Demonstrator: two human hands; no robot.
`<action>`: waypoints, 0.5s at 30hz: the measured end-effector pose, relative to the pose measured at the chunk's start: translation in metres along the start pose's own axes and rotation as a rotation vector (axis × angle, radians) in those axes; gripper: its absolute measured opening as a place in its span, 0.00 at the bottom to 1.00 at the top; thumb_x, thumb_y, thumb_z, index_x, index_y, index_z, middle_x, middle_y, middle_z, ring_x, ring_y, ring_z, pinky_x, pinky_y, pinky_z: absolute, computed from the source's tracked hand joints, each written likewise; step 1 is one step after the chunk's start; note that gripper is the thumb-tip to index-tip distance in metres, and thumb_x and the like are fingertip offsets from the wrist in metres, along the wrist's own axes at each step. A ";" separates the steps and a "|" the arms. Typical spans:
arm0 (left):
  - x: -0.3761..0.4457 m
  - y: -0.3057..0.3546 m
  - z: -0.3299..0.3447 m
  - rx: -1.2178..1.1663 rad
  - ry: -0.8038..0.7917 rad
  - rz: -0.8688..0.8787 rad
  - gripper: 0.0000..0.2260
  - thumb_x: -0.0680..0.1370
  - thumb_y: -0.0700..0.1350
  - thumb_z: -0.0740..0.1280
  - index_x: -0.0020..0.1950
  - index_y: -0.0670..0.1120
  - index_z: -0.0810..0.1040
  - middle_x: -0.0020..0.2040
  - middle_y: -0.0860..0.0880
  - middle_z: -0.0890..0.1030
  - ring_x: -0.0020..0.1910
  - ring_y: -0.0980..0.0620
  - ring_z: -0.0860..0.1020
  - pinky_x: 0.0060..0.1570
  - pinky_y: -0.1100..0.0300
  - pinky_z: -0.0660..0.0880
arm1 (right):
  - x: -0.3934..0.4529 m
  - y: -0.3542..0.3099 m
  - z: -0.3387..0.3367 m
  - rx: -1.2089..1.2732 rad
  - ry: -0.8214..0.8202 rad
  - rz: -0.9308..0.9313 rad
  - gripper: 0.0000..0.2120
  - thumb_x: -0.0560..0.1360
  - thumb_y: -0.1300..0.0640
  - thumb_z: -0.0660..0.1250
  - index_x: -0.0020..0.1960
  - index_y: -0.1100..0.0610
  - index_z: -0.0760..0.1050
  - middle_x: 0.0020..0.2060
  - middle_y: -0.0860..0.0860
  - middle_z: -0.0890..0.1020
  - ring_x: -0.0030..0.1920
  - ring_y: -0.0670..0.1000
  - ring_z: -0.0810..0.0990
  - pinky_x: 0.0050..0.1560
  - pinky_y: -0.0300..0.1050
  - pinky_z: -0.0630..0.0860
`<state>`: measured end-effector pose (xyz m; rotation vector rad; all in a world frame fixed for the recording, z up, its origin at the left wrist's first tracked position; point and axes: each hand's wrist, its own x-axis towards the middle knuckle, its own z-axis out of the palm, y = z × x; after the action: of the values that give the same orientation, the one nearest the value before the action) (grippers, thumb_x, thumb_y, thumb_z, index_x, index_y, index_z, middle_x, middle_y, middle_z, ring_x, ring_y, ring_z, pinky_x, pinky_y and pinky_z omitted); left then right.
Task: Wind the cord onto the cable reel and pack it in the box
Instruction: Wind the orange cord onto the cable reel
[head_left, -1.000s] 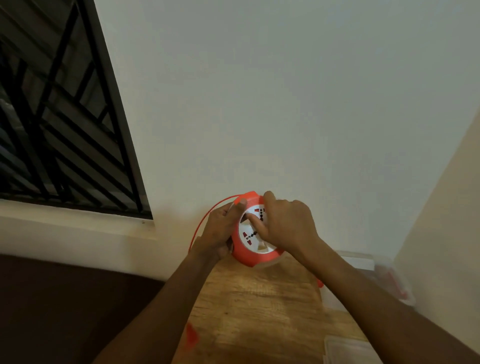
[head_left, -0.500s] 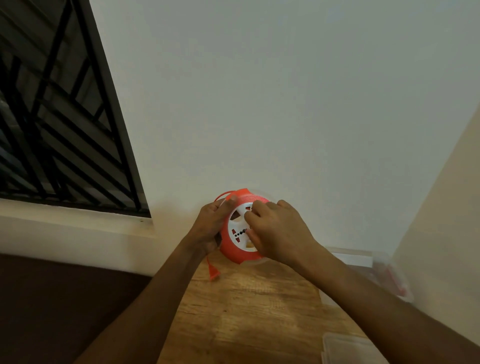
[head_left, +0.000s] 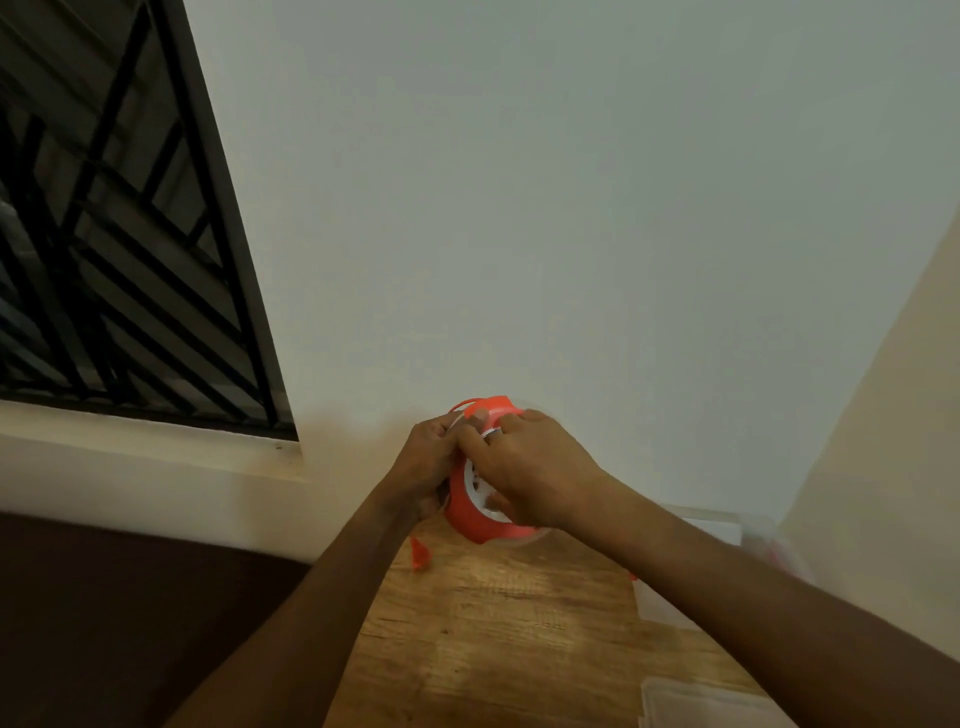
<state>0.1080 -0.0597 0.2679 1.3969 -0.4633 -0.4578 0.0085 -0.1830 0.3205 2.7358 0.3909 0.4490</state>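
An orange cable reel with a white socket face is held upright above the wooden table, near the wall. My left hand grips its left rim. My right hand lies over the white face, covering most of it. A short loop of orange cord shows at the top of the reel. The orange plug end hangs below my left wrist, just above the table. A clear plastic box stands at the right, partly hidden by my right forearm.
A clear lid lies at the table's front right corner. The white wall stands directly behind the reel, and a beige wall closes the right side. A barred window with a sill is at the left. Left of the table is dark floor.
The long cord loop at the reel's left has shrunk to a short loop on top. The plug now hangs below my left wrist. My right hand has turned across the face.
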 end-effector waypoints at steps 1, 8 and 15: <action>0.000 -0.001 0.000 -0.020 -0.001 -0.001 0.25 0.73 0.58 0.70 0.59 0.40 0.83 0.54 0.37 0.86 0.52 0.38 0.85 0.55 0.42 0.81 | 0.002 0.004 0.000 0.043 0.047 0.064 0.31 0.70 0.40 0.70 0.65 0.54 0.63 0.48 0.54 0.83 0.44 0.57 0.82 0.48 0.51 0.79; -0.001 -0.006 0.000 -0.100 0.038 -0.064 0.22 0.71 0.58 0.71 0.56 0.43 0.84 0.52 0.40 0.87 0.49 0.39 0.86 0.49 0.46 0.83 | 0.002 0.000 0.009 0.158 0.156 0.308 0.27 0.74 0.35 0.60 0.63 0.53 0.67 0.41 0.52 0.84 0.36 0.55 0.81 0.40 0.47 0.76; 0.001 -0.002 -0.009 -0.095 0.077 -0.050 0.16 0.78 0.54 0.68 0.57 0.44 0.83 0.52 0.39 0.87 0.50 0.36 0.86 0.47 0.45 0.84 | -0.013 -0.002 0.012 -0.017 0.135 0.160 0.19 0.68 0.50 0.74 0.55 0.56 0.77 0.43 0.54 0.85 0.37 0.57 0.83 0.39 0.49 0.79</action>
<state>0.1142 -0.0534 0.2654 1.3319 -0.3402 -0.4595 0.0008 -0.1887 0.3054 2.7398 0.2003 0.6781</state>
